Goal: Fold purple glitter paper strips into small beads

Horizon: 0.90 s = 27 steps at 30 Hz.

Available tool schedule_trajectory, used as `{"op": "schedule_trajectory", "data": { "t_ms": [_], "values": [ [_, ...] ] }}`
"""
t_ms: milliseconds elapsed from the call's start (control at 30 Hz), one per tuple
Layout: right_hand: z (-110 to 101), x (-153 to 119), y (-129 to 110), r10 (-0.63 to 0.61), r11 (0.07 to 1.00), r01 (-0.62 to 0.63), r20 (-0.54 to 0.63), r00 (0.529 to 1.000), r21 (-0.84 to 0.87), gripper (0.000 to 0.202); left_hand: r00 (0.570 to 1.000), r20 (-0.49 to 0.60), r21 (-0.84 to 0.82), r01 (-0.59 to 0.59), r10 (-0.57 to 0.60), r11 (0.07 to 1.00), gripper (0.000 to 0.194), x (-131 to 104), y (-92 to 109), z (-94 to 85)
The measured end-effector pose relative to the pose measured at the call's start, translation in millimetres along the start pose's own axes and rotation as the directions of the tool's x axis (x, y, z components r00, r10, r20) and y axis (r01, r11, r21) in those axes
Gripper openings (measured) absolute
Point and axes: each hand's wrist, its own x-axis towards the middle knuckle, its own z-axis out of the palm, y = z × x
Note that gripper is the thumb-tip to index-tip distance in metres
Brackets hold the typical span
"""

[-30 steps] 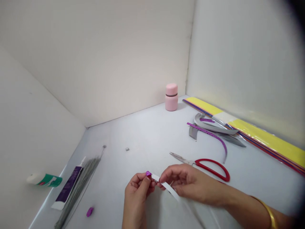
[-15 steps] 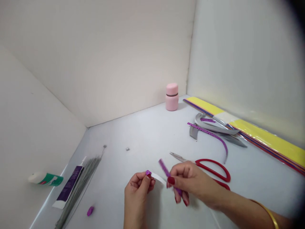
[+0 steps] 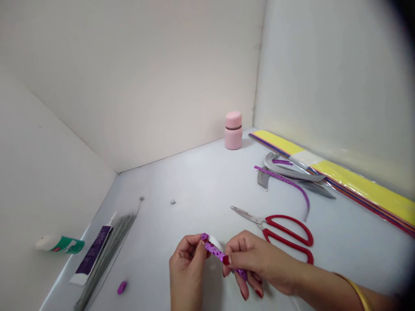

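Observation:
Near the front middle of the table, my left hand (image 3: 189, 263) pinches a small purple folded piece (image 3: 205, 236) between thumb and fingers. A purple patterned strip (image 3: 215, 251) runs from beside that piece to my right hand (image 3: 249, 259), whose thumb and index finger grip it. Its lower end shows below the right fingers. A white strip (image 3: 215, 242) curves between the two hands, just behind the purple one. Red-handled scissors (image 3: 270, 220) lie beyond my right hand, blades toward the left.
Purple tube (image 3: 95, 252), thin wires (image 3: 106, 259), green-and-white tube (image 3: 61, 244) and purple piece (image 3: 122, 287) are at left. A pink container (image 3: 233, 131) stands at the back; cut strips (image 3: 285, 177) and yellow-topped sheets (image 3: 353, 177) are at right.
The purple strip in my right hand has swung down and toward the left, and its end now meets the piece at my left fingertips. My right hand has shifted slightly down.

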Motion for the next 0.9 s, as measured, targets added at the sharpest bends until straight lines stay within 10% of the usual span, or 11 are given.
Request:
{"op": "schedule_trajectory", "data": {
  "t_ms": [733,900],
  "values": [
    [4,2,7,-0.216,0.975,0.199,-0.201,0.955,-0.104,0.027,0.983,-0.001,0.104,-0.182,0.183,0.978,0.010,-15,0,8.5],
    [4,2,6,-0.114,0.987,0.126,-0.117,0.987,0.101,0.028,0.981,-0.036,0.082,-0.186,0.189,0.979,0.011,-14,0,7.2]
  ]
}}
